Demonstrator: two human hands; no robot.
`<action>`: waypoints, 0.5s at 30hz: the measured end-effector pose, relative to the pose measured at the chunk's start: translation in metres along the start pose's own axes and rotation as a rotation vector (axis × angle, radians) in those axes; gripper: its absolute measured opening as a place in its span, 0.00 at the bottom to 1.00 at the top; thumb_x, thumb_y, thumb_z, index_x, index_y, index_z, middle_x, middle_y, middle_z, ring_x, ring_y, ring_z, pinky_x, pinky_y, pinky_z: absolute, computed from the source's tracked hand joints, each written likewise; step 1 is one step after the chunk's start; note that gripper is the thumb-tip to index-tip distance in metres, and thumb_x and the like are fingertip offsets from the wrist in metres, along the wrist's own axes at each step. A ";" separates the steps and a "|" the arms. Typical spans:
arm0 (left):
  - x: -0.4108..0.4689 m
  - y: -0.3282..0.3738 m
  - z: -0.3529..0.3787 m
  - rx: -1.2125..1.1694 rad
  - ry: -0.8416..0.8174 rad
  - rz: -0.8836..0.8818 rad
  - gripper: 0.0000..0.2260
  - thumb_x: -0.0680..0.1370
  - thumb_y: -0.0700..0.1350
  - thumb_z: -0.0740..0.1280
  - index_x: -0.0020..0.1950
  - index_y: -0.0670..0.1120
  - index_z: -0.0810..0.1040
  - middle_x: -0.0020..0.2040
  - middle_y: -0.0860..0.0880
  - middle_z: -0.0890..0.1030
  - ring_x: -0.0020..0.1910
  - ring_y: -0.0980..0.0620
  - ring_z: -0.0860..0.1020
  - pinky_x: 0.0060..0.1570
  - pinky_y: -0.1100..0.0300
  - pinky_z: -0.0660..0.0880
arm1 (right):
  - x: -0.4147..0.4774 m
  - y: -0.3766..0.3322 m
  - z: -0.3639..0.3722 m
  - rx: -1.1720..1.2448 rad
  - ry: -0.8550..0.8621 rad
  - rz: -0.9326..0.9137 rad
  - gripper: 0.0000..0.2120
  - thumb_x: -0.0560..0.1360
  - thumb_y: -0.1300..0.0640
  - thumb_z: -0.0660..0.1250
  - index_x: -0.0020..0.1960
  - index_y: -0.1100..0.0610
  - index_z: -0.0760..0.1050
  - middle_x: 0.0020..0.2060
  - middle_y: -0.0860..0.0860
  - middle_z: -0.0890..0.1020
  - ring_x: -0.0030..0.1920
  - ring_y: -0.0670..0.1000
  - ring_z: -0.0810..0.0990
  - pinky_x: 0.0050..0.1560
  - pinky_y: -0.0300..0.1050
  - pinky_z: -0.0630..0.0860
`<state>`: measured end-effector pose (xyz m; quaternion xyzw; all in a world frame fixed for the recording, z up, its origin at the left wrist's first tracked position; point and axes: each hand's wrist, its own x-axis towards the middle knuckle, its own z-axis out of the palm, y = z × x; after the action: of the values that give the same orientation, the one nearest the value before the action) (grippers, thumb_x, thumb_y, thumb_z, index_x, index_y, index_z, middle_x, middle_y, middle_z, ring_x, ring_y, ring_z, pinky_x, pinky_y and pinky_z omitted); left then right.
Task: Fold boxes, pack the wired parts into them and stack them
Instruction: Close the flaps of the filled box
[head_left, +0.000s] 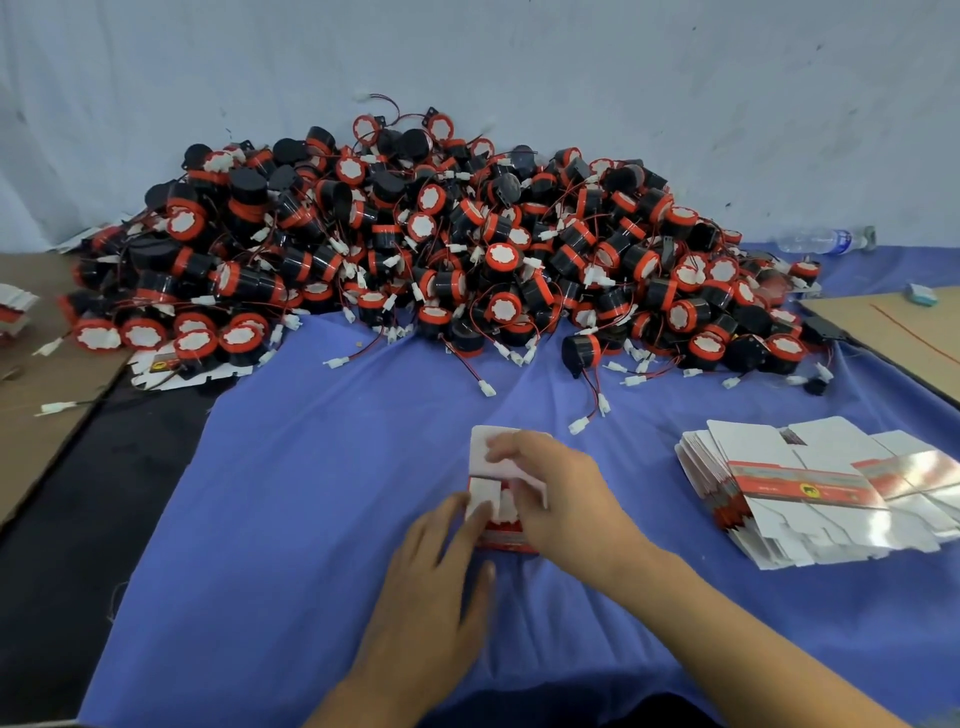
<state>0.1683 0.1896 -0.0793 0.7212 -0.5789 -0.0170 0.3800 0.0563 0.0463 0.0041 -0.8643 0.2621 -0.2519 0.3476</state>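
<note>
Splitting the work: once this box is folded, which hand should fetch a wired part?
Probably right: the right hand lies farther forward on the box, nearest the stray wired part; left hand steadies it.

A pale, scuffed wall (519, 62) rises well beyond the grip — a blue cloth (311, 493) spreads beneath and around it, cardboard sheets (41, 395) lying far left and far right.
</note>
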 end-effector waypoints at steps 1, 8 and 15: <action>0.000 0.003 0.001 0.065 -0.011 0.003 0.25 0.81 0.53 0.59 0.78 0.52 0.65 0.76 0.53 0.65 0.72 0.54 0.67 0.70 0.57 0.68 | -0.007 0.004 0.000 0.071 0.162 -0.038 0.18 0.76 0.69 0.60 0.54 0.48 0.76 0.55 0.39 0.81 0.58 0.43 0.80 0.56 0.30 0.73; 0.003 0.012 -0.002 0.106 -0.019 -0.030 0.24 0.82 0.55 0.55 0.77 0.51 0.68 0.76 0.55 0.64 0.73 0.56 0.65 0.71 0.60 0.64 | -0.022 0.036 0.016 0.650 0.246 0.396 0.13 0.78 0.59 0.71 0.58 0.45 0.79 0.54 0.44 0.83 0.52 0.46 0.83 0.49 0.41 0.81; 0.015 0.012 -0.005 -0.127 0.099 -0.078 0.12 0.82 0.51 0.63 0.63 0.54 0.80 0.62 0.63 0.74 0.65 0.67 0.71 0.64 0.73 0.66 | -0.017 0.042 0.028 0.492 0.217 0.289 0.10 0.78 0.59 0.71 0.50 0.44 0.81 0.42 0.43 0.82 0.41 0.48 0.82 0.41 0.40 0.79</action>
<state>0.1655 0.1793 -0.0628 0.7176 -0.5286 -0.0327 0.4523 0.0494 0.0443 -0.0483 -0.6760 0.3490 -0.3465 0.5488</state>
